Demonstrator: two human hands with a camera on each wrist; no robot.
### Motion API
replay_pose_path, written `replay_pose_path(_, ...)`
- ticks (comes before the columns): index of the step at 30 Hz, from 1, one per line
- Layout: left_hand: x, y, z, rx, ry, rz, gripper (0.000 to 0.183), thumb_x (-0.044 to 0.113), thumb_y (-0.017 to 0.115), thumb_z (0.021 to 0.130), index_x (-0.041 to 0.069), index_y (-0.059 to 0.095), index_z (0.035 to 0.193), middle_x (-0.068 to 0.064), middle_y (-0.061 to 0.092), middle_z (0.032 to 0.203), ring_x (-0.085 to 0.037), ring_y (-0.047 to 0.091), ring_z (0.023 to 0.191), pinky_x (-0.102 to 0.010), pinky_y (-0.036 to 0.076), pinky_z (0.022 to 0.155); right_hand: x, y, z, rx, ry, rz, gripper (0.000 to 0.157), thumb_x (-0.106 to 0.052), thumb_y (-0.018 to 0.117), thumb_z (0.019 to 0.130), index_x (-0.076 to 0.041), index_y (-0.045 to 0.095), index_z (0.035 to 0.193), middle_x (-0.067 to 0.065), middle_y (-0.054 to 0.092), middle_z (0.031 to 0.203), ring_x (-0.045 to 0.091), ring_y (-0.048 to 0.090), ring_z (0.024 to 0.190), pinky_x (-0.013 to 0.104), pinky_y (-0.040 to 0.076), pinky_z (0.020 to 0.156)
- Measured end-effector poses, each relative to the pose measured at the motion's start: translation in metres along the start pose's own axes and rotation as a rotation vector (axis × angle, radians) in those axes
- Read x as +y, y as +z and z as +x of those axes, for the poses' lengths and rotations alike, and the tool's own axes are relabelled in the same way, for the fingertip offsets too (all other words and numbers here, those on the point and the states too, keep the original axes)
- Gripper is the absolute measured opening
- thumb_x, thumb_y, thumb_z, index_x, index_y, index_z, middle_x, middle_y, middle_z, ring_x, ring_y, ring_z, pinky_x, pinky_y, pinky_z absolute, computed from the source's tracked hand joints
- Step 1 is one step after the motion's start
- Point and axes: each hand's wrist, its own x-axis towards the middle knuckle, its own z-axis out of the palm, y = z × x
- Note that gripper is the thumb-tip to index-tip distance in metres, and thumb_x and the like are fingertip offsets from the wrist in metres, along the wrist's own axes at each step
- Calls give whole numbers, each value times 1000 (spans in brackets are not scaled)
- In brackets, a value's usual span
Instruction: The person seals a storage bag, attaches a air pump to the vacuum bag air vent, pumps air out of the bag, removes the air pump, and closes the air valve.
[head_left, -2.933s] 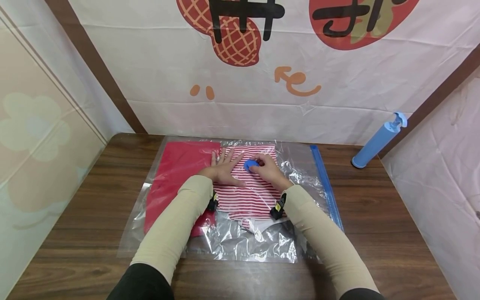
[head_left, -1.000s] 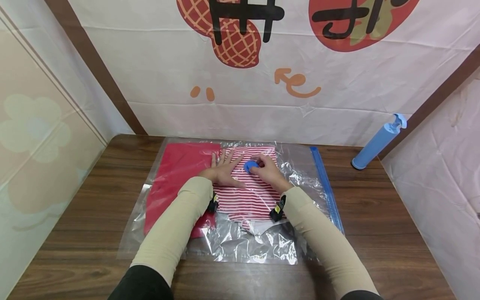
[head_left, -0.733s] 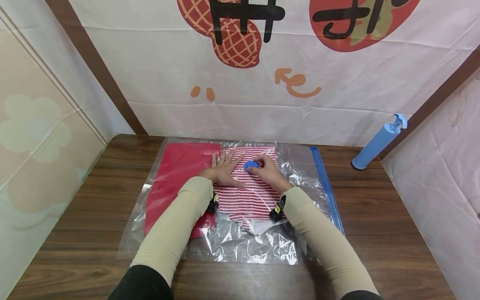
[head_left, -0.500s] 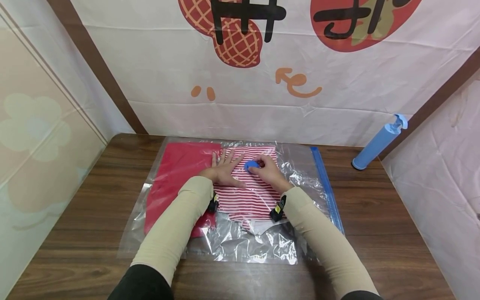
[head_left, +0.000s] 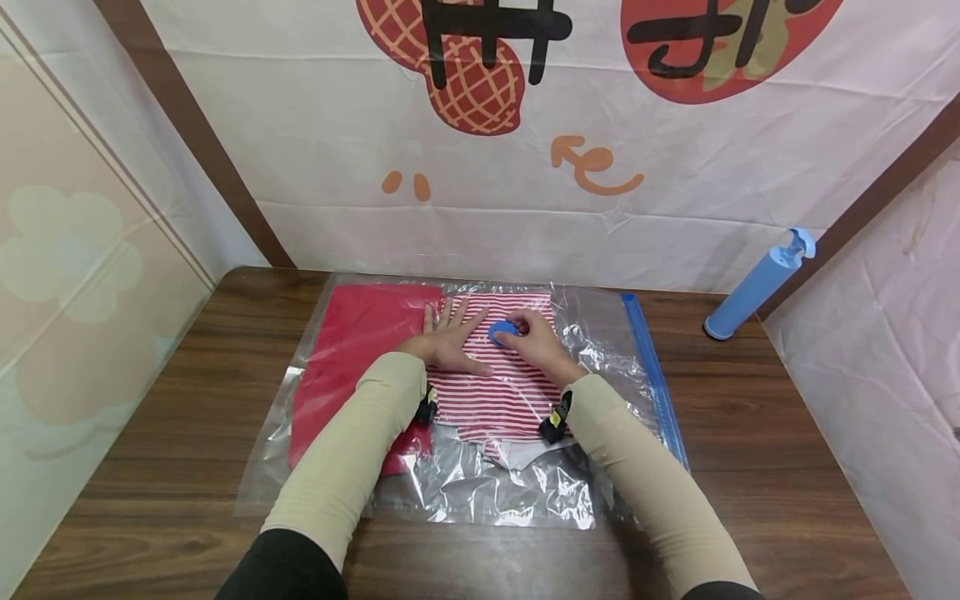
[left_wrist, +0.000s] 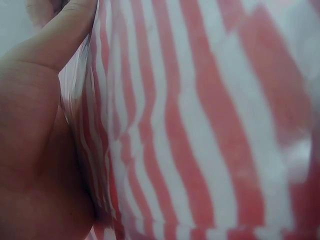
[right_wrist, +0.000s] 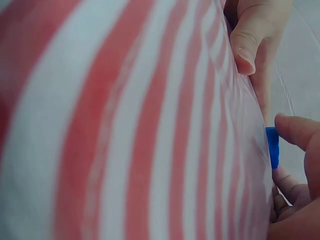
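A clear vacuum storage bag (head_left: pixel 517 496) lies flat, holding a folded red cloth (head_left: pixel 352 333) on the left and a red-and-white striped garment (head_left: pixel 495 400) on the right. My left hand (head_left: pixel 450 343) presses on the bag with fingers spread, over the striped garment's left part. With thumb and fingers, my right hand (head_left: pixel 536 340) pinches the round blue valve cap (head_left: pixel 502 332) on top of the bag. In the right wrist view the blue cap (right_wrist: pixel 272 147) stands out from the plastic between thumb and fingers, with my left thumb (right_wrist: pixel 243 55) above it.
A light-blue hand pump (head_left: pixel 753 290) stands upright at the back right of the brown wooden table (head_left: pixel 757 467). The bag's blue zip edge (head_left: pixel 652 375) runs along its right side. A printed cloth wall (head_left: pixel 487 242) closes off the back.
My right fingers have shifted slightly around the blue cap, while the cap stays in place. My left hand and the bag have stayed still.
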Motion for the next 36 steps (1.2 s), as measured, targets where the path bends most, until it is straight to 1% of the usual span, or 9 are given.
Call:
replay_pose_path(4, 0, 0, 1, 0, -3, -1, 118, 73, 68, 81, 29, -3, 164, -10, -21, 168, -34, -33, 148, -60, -30, 110, 2, 0, 2, 0, 5, 3, 29, -15, 77, 91, 1, 62, 111, 11, 59, 107, 21, 54, 97, 34, 48, 85)
replay_pose_path(6, 0, 0, 1, -1, -5, -4, 118, 73, 68, 81, 29, -3, 164, -11, -21, 168, -34, -33, 148, -60, -31, 110, 2, -1, 2, -7, 7, 3, 27, -14, 77, 91, 0, 63, 109, 10, 59, 107, 21, 55, 97, 34, 48, 85)
replay_pose_path(14, 0, 0, 2, -2, -5, -6, 117, 73, 68, 81, 30, -3, 164, -10, -21, 168, -33, -33, 148, -58, -31, 110, 0, -3, -1, -27, 21, 9, 32, -12, 74, 92, 1, 64, 119, 15, 55, 121, 27, 56, 110, 42, 49, 99)
replay_pose_path(18, -2, 1, 5, -9, -14, -11, 119, 73, 68, 80, 30, -4, 164, -9, -22, 168, -32, -35, 147, -57, -33, 109, -1, -2, -2, -30, 15, 20, 32, -9, 72, 91, 1, 65, 121, 16, 52, 120, 28, 53, 111, 43, 47, 100)
replay_pose_path(21, -4, 4, 9, -12, -24, -18, 120, 74, 69, 79, 32, -4, 164, -8, -23, 168, -31, -37, 147, -55, -35, 107, 0, -2, -2, -29, 21, 27, 33, -7, 71, 91, -1, 66, 124, 16, 52, 118, 28, 52, 109, 42, 47, 98)
replay_pose_path(26, -7, 7, 13, -2, -25, -16, 120, 74, 69, 78, 33, -5, 164, -6, -25, 168, -29, -38, 146, -54, -36, 106, 0, -1, -1, -14, 25, 38, 41, -17, 74, 94, -1, 63, 130, 12, 56, 115, 23, 52, 103, 37, 45, 91)
replay_pose_path(29, -7, 7, 13, -1, -30, -6, 120, 75, 69, 78, 35, -6, 163, -6, -25, 167, -28, -38, 145, -54, -36, 107, -1, -1, -1, -1, 27, 56, 42, -21, 76, 94, 2, 60, 126, 9, 57, 108, 20, 50, 97, 33, 44, 86)
replay_pose_path(32, -5, 6, 11, -4, -32, 4, 121, 77, 68, 77, 34, -6, 163, -6, -24, 168, -29, -38, 146, -55, -35, 107, -1, -1, -1, 8, 31, 62, 35, -17, 76, 93, 2, 59, 117, 9, 55, 104, 19, 49, 94, 32, 43, 83)
replay_pose_path(36, -5, 6, 12, -4, -31, 0, 121, 76, 68, 78, 34, -6, 163, -6, -25, 167, -28, -38, 145, -55, -36, 107, 0, -1, -1, 2, 33, 45, 31, -14, 75, 93, 1, 60, 116, 11, 57, 108, 21, 52, 97, 34, 45, 86)
